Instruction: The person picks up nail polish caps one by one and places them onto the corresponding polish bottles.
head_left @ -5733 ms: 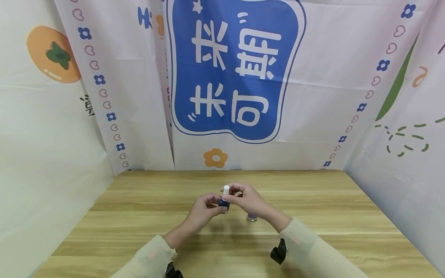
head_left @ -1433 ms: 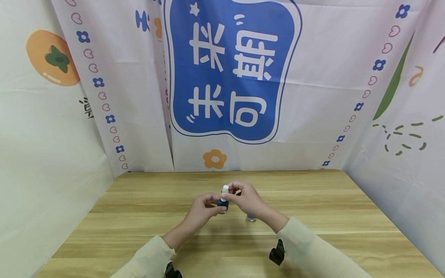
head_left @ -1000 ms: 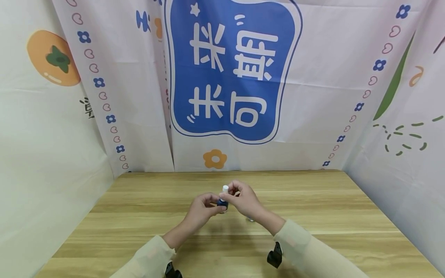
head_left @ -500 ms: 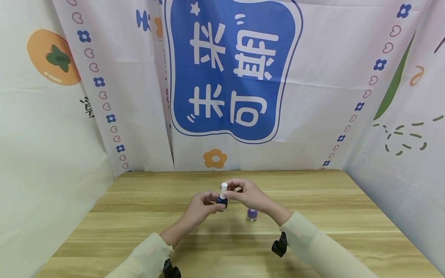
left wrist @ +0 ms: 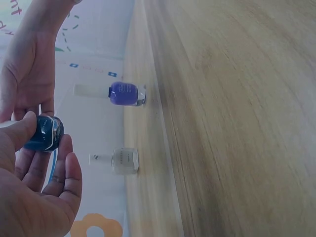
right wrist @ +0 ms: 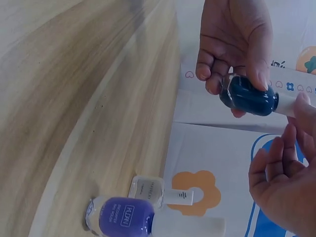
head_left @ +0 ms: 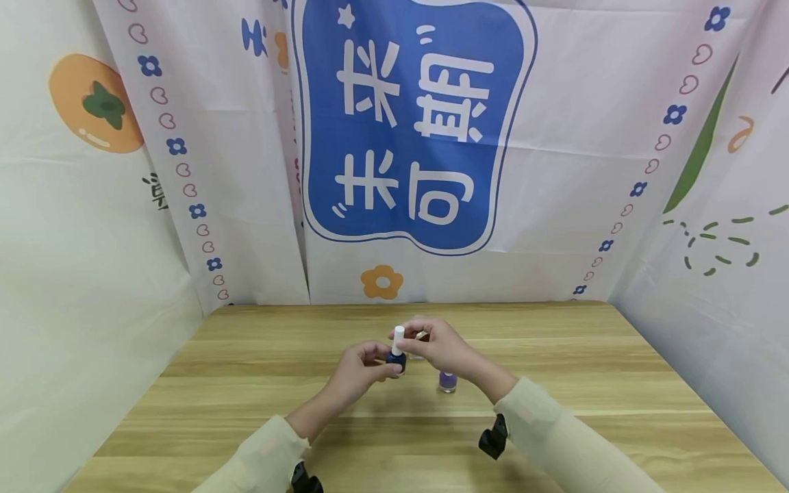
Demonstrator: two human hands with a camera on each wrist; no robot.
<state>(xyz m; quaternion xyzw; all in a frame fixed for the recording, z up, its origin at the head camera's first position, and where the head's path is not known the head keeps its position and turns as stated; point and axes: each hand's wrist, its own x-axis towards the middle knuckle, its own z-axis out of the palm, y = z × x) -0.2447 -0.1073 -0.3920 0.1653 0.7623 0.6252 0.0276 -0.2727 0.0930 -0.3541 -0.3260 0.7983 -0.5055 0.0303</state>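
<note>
Above the middle of the table, my left hand [head_left: 357, 368] grips a nail polish bottle [head_left: 396, 360] filled with dark blue-green polish, its thumb laid on the glass. My right hand [head_left: 442, 346] pinches the bottle's white cap [head_left: 398, 337] between thumb and fingers. Cap and bottle are in line, tilted slightly, with the cap on top. In the right wrist view, a dark neck [right wrist: 276, 102] shows between glass and cap; whether the thread is loose cannot be told. A purple nail polish bottle [right wrist: 126, 217] stands upright on the table below the right wrist.
A clear nail polish bottle [left wrist: 125, 161] with a white cap stands on the table farther back, partly behind my right hand in the head view. The wooden table [head_left: 259, 390] is bordered by printed white cloth [head_left: 555, 205] at the back and sides.
My right hand has shifted and turned slightly on the cap, its wrist moving right since one second ago. More of the purple bottle shows now. My left hand keeps its grip almost in place.
</note>
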